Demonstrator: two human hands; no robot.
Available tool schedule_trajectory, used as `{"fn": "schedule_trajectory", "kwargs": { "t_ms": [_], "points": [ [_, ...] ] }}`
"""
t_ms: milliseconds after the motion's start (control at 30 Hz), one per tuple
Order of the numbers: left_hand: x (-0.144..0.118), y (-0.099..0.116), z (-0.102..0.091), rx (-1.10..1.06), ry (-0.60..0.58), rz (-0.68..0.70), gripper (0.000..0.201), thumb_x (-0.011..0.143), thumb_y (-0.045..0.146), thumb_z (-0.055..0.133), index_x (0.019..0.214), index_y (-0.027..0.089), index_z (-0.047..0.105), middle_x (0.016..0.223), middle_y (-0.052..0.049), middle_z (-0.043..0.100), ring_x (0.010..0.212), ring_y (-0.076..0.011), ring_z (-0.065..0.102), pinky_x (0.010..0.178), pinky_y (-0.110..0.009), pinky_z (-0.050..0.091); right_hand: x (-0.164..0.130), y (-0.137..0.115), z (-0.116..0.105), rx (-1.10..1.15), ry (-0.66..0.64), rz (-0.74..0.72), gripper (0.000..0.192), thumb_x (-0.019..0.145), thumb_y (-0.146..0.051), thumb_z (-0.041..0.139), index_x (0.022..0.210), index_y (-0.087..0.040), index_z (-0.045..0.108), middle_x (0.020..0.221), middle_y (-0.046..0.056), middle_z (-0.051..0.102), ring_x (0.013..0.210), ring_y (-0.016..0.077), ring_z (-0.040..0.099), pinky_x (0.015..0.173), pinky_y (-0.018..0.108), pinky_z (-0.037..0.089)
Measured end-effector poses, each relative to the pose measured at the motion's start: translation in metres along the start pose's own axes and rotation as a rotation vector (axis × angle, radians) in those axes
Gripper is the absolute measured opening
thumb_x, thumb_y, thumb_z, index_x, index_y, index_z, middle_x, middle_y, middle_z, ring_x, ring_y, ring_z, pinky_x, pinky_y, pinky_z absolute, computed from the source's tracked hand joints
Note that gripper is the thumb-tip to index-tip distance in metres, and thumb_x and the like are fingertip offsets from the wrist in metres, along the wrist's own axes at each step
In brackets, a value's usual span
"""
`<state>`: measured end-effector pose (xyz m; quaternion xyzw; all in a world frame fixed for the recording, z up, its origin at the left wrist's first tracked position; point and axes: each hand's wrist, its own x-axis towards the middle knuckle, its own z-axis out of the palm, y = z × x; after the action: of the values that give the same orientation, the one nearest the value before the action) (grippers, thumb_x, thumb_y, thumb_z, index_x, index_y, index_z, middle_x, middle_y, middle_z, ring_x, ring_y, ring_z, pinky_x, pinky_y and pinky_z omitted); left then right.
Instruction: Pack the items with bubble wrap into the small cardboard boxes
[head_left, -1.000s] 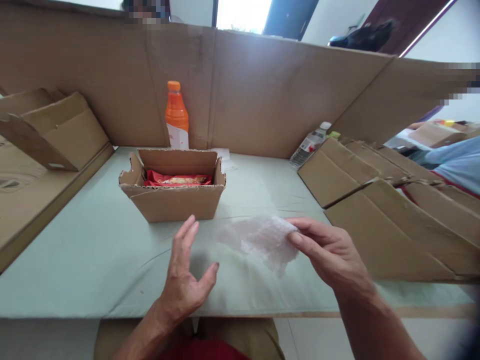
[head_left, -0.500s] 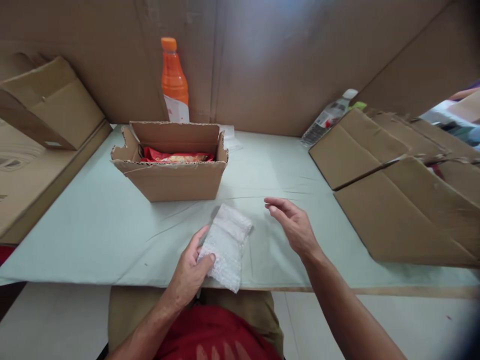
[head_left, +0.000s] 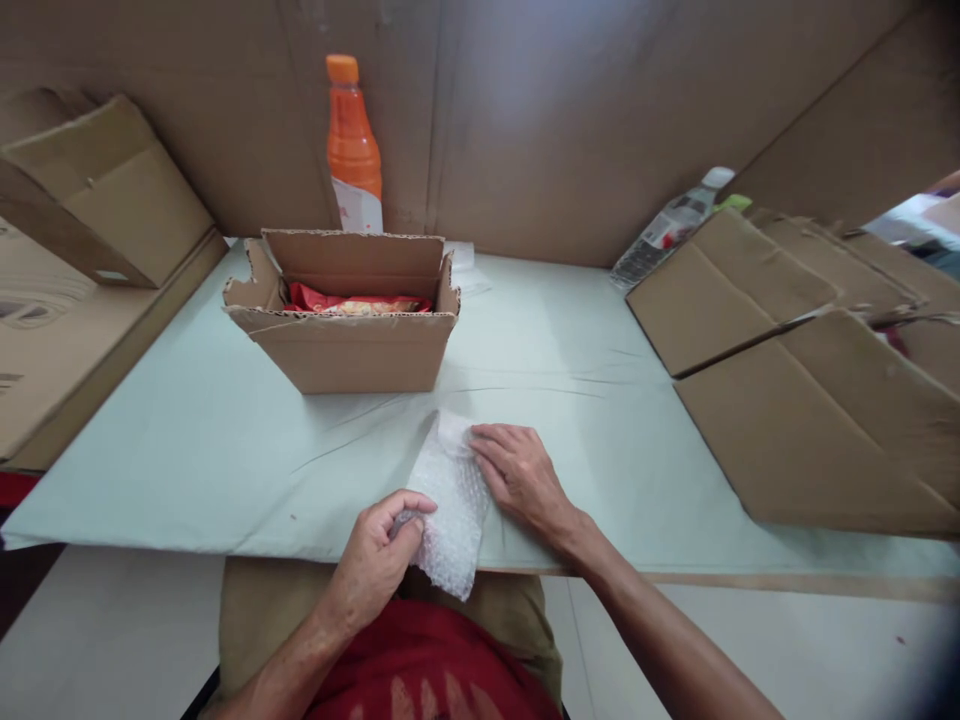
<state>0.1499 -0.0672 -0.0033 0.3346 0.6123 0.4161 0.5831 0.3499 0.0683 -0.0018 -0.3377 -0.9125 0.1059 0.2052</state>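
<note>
A small sheet of bubble wrap lies at the near edge of the pale green table, its lower end hanging over the edge. My left hand pinches its lower left corner between thumb and fingers. My right hand rests flat on its upper right part, fingers pressing it onto the table. Behind them stands a small open cardboard box with a red snack packet inside.
An orange drink bottle stands behind the box against a tall cardboard wall. A clear water bottle lies at the right. Flattened cardboard boxes are stacked on the right, more cardboard on the left.
The bubble wrap passed from my right hand to my left and came down to the table's near edge. My right hand then moved back onto it. The camera tilted downward.
</note>
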Motion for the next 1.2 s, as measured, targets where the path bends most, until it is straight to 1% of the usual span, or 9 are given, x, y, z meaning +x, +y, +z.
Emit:
{"fn": "schedule_trajectory", "kwargs": {
  "t_ms": [133,267,367,433,567,633,867,1000,1200],
  "points": [
    [-0.012,0.005,-0.004,-0.010,-0.004,-0.034,0.031,0.080,0.037,0.063,0.099,0.013,0.067,0.062,0.004,0.050,0.057,-0.0105,0.043,0.056,-0.023,0.036,0.020,0.017,-0.007,0.125,0.100,0.130,0.020,0.095,-0.021,0.053,0.102,-0.022,0.072,0.106,0.007,0.077,0.101,0.0250,0.070,0.092,0.044,0.050],
    [-0.022,0.008,-0.006,-0.072,-0.026,-0.072,0.034,0.082,0.039,0.065,0.105,0.014,0.067,0.063,0.004,0.051,0.057,-0.0100,0.044,0.057,-0.022,0.037,0.042,0.029,-0.025,0.203,0.265,0.303,0.020,0.092,-0.027,0.056,0.105,-0.023,0.070,0.111,0.008,0.076,0.107,0.0275,0.068,0.096,0.047,0.051],
    [-0.025,0.006,-0.007,-0.188,-0.059,-0.098,0.039,0.082,0.042,0.068,0.109,0.014,0.065,0.065,0.003,0.056,0.058,-0.0109,0.050,0.059,-0.023,0.042,0.041,0.021,-0.036,0.234,0.370,0.273,0.021,0.095,-0.029,0.054,0.108,-0.025,0.070,0.116,0.007,0.074,0.111,0.0258,0.067,0.101,0.047,0.049],
    [-0.024,0.004,-0.007,-0.257,-0.091,-0.109,0.042,0.081,0.043,0.070,0.111,0.014,0.064,0.067,0.002,0.060,0.059,-0.0122,0.055,0.061,-0.025,0.046,0.032,0.011,-0.038,0.248,0.311,0.183,0.021,0.096,-0.028,0.053,0.108,-0.026,0.070,0.114,0.006,0.075,0.110,0.0245,0.067,0.099,0.046,0.050],
    [-0.021,0.005,-0.006,-0.307,-0.148,-0.098,0.045,0.082,0.043,0.071,0.114,0.012,0.063,0.070,0.000,0.065,0.059,-0.0130,0.060,0.060,-0.026,0.049,0.013,0.001,-0.021,0.189,-0.018,0.005,0.023,0.094,-0.020,0.055,0.109,-0.024,0.071,0.115,0.007,0.075,0.113,0.0270,0.066,0.096,0.048,0.049],
    [-0.022,0.010,-0.006,-0.332,-0.167,-0.111,0.049,0.080,0.045,0.073,0.114,0.011,0.064,0.069,-0.001,0.066,0.060,-0.0143,0.063,0.059,-0.026,0.050,0.009,0.003,-0.010,0.134,-0.092,-0.011,0.026,0.092,-0.016,0.054,0.110,-0.021,0.071,0.120,0.009,0.073,0.118,0.0284,0.063,0.096,0.049,0.047],
    [-0.030,0.027,-0.009,-0.493,-0.181,-0.182,0.056,0.070,0.051,0.080,0.106,0.009,0.069,0.065,-0.004,0.066,0.058,-0.0184,0.067,0.051,-0.025,0.052,0.007,0.000,-0.003,0.104,-0.070,-0.045,0.024,0.094,-0.016,0.054,0.111,-0.020,0.071,0.122,0.009,0.072,0.120,0.0277,0.062,0.098,0.048,0.043],
    [-0.030,0.028,-0.014,-0.547,-0.181,-0.166,0.058,0.071,0.051,0.079,0.109,0.010,0.069,0.068,-0.008,0.070,0.060,-0.0190,0.067,0.051,-0.026,0.053,0.007,-0.006,-0.005,0.127,-0.133,-0.086,0.025,0.094,-0.016,0.054,0.111,-0.020,0.072,0.124,0.009,0.072,0.122,0.0284,0.061,0.097,0.049,0.044],
    [-0.026,0.029,-0.021,-0.568,-0.190,-0.127,0.059,0.074,0.052,0.075,0.115,0.010,0.068,0.072,-0.012,0.072,0.065,-0.0212,0.067,0.053,-0.028,0.054,0.004,-0.002,-0.006,0.190,-0.067,-0.021,0.027,0.096,-0.020,0.051,0.112,-0.024,0.073,0.122,0.008,0.073,0.117,0.0261,0.064,0.098,0.048,0.046]
  ]
}}
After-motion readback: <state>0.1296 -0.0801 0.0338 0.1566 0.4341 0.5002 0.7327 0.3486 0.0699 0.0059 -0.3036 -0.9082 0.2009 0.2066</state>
